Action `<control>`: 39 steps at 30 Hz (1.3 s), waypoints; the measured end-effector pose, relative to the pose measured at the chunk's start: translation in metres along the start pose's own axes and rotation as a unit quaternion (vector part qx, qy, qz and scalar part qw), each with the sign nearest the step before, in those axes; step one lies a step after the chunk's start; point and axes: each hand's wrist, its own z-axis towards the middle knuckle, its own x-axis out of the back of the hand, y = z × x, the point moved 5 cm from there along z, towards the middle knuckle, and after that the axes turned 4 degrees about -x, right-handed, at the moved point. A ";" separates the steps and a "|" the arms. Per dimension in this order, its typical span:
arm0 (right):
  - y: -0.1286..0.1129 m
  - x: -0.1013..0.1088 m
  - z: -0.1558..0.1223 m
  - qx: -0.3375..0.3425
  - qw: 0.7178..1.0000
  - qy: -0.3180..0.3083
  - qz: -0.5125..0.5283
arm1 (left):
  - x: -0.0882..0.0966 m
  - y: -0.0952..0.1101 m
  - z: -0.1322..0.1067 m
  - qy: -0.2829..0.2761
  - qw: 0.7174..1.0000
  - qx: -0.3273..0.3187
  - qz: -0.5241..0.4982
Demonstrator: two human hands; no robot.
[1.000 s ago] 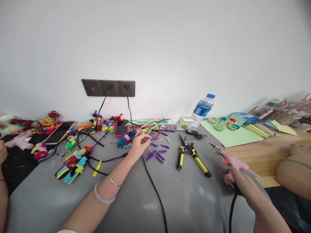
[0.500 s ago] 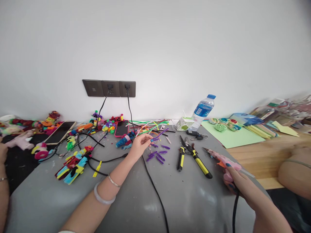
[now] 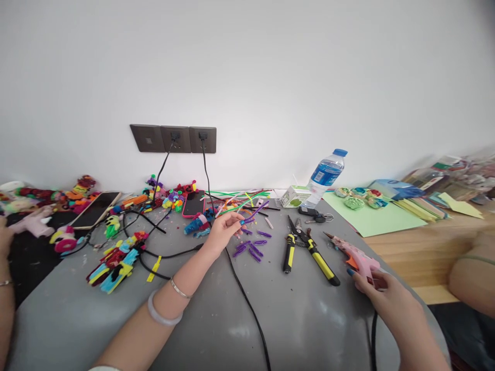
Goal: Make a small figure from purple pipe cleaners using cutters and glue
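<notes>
My left hand [image 3: 224,229] is closed in a pinch on a bent purple pipe cleaner [image 3: 255,212], whose ends point up and right. Below it on the grey table lie several short purple pipe cleaner pieces [image 3: 254,250]. At the right, my right hand [image 3: 386,293] has thumb and fingers around the back and handle of a pink glue gun [image 3: 362,262]; part of the handle is hidden. The gun's nozzle points left over the table, and a black cord hangs below the hand. Between my hands lie yellow-and-black pliers [image 3: 305,250] with spread handles.
Behind stand a tilted water bottle [image 3: 327,175], a small carton [image 3: 296,196] and car keys [image 3: 315,214]. Pipe cleaner figures [image 3: 118,263], phones [image 3: 193,203] and black cables [image 3: 247,299] spread left. Green paper [image 3: 348,216] lies right. Other people's arms [image 3: 472,273] show at both sides.
My right hand has shifted its hold on the glue gun, with the thumb now lower beside the handle. The left hand has stayed nearly still with the purple pipe cleaner.
</notes>
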 end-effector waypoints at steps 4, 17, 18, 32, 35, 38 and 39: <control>-0.011 0.002 -0.011 -0.121 0.991 -0.033 -0.049 | -0.001 -0.001 -0.001 0.005 0.999 0.022 -0.036; -0.156 -0.068 -0.062 0.112 0.913 -0.219 0.326 | -0.009 -0.006 -0.005 -0.037 0.990 0.085 -0.102; -0.167 -0.075 -0.063 0.127 0.898 -0.233 0.350 | -0.010 -0.005 -0.005 -0.044 0.990 0.087 -0.097; -0.180 -0.158 -0.046 -0.025 0.824 -0.285 0.489 | -0.010 0.006 -0.003 -0.061 0.995 -0.062 0.050; -0.179 -0.157 -0.047 -0.039 0.819 -0.291 0.494 | -0.010 0.019 -0.008 -0.048 0.966 -0.177 0.180; -0.180 -0.156 -0.048 -0.036 0.816 -0.298 0.495 | -0.010 0.025 -0.012 -0.038 0.932 -0.250 0.259; -0.180 -0.156 -0.048 -0.035 0.815 -0.298 0.496 | -0.010 0.025 -0.013 -0.037 0.925 -0.268 0.267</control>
